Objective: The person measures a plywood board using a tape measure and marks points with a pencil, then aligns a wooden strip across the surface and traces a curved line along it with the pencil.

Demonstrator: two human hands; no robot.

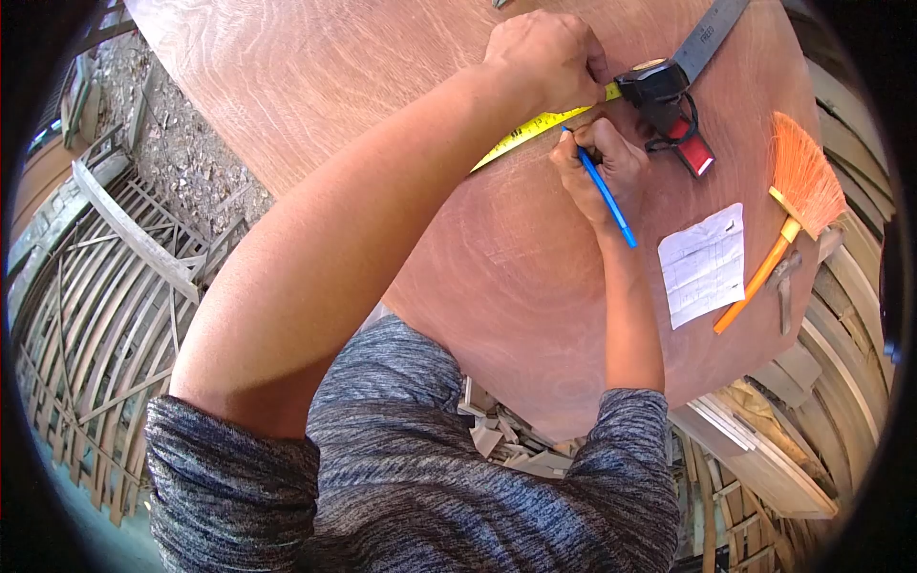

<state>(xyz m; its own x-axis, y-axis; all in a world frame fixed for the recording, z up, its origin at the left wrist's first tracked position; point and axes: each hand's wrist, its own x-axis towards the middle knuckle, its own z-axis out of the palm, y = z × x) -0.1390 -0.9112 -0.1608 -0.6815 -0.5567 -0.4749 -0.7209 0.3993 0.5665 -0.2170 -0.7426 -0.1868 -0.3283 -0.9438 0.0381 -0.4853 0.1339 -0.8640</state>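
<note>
My left hand [549, 59] is closed, its fingertips curled down at the yellow tape of a tape measure [654, 82]. The tape blade runs from the dark case beneath that hand and out to the lower left across a reddish plywood sheet [516, 315]. Just below the tape, my right hand [607, 170] grips a blue pen [607, 202], its tip end close to the tape's edge. What looks like a handsaw [710, 40], with a grey lettered blade and a black and red handle, lies against the tape case. The left fingertips are partly hidden.
On the sheet's right side lie a creased paper with writing [702, 265], an orange brush [759, 277] and what seems a hammer [785, 291]. Curved wooden slats [105, 315] stand at left; stacked boards [764, 454] and wood offcuts [516, 439] sit below.
</note>
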